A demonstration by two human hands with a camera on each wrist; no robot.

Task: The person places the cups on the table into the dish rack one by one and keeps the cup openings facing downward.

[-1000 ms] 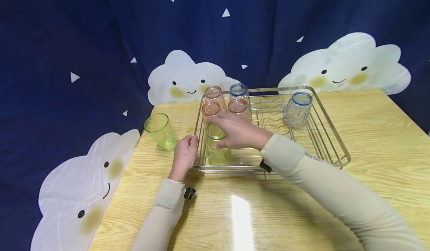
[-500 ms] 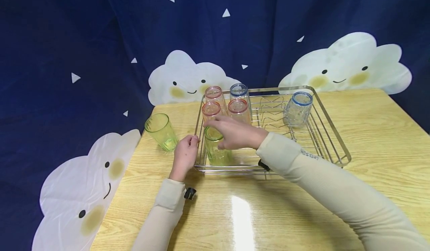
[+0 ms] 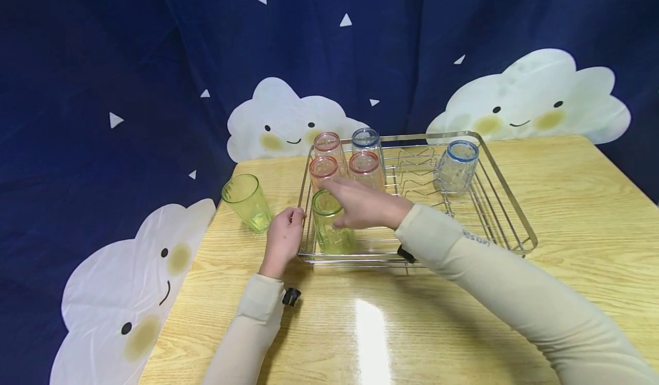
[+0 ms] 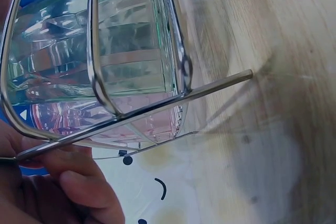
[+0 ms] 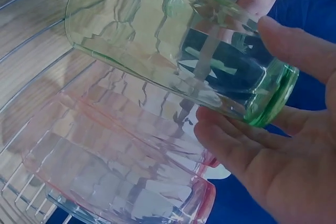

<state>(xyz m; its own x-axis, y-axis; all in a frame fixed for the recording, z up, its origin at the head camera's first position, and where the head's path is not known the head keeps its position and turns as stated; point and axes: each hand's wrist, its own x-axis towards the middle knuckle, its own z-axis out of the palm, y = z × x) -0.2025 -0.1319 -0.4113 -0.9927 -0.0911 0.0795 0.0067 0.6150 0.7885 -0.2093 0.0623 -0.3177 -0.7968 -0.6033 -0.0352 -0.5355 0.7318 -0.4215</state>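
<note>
My right hand (image 3: 362, 205) has its thumb and fingers around the upper end of a green glass (image 3: 332, 230), which stands upside down in the front left corner of the wire dish rack (image 3: 507, 202). In the right wrist view, this green glass (image 5: 157, 35) lies between thumb and fingertips, its thick base near the palm. My left hand (image 3: 284, 236) grips the rack's left side; its fingers (image 4: 89, 182) curl at the wire in the left wrist view. Left of that hand, another green glass (image 3: 249, 202) stands mouth up on the table.
Pink glasses (image 3: 324, 170) and a blue-rimmed glass (image 3: 366, 139) stand upside down behind the right hand. Another blue-rimmed glass (image 3: 457, 167) leans at the rack's right. The wooden table (image 3: 437, 339) meets a dark blue curtain (image 3: 401, 30) with clouds.
The green glass has shifted slightly left and now stands straighter at the rack's front left corner. My right hand has moved slightly with it; my left hand stays on the rack.
</note>
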